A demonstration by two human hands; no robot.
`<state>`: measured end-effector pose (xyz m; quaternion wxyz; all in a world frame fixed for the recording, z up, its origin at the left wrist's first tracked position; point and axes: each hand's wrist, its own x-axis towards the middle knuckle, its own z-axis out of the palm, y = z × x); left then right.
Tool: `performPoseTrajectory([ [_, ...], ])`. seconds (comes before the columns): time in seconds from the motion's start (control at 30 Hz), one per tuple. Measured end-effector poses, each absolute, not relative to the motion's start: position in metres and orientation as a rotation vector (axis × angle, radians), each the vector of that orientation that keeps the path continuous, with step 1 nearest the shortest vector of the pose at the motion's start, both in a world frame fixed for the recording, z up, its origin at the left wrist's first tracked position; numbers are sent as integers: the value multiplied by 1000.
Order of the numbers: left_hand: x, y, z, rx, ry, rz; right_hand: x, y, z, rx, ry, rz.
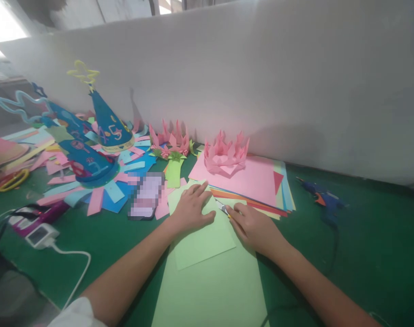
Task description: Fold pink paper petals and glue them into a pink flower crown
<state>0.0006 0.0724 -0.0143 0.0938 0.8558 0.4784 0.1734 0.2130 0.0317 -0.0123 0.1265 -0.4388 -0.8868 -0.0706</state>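
My left hand (195, 206) lies flat with its fingers spread on a smaller light green sheet of paper (203, 247). That sheet rests on a larger light green sheet (210, 290). In my right hand (256, 225) is a utility knife (222, 207), a small cutter with a pale blade and a bit of yellow at the grip. Its blade tip points up and left, close to the right edge of the smaller sheet, near my left fingertips. Most of the cutter's handle is hidden inside my right fingers.
A pink paper crown (226, 154) stands on stacked coloured sheets (257, 181), another crown (171, 141) beside it. Blue party hats (111, 122) and paper strips fill the left. A phone (146, 196), a power strip (39, 220) and a blue glue gun (324, 200) lie on the green table.
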Motion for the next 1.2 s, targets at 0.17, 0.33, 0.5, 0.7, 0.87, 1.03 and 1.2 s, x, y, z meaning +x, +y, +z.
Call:
performPoseTrajectory([
  [0.17,1,77,-18,2545,1423,571,213,31,-13,-1285,-2584,-214],
  [0.33,2,83,-23,2539,1489,578,213,31,-14,-1271,-2581,-232],
  [0.5,3,83,-25,2571,1509,519,210,29,-15,-1326,-2577,-259],
  [0.7,2,83,-28,2597,1458,494,210,29,-14,-1350,-2578,-254],
  [0.87,2,83,-30,2609,1458,483,204,33,-13,-1357,-2575,-257],
  [1.03,2,84,-33,2626,1469,490,196,39,-10,-1413,-2580,-233],
  [1.2,2,84,-33,2616,1479,502,191,46,-9,-1469,-2578,-193],
])
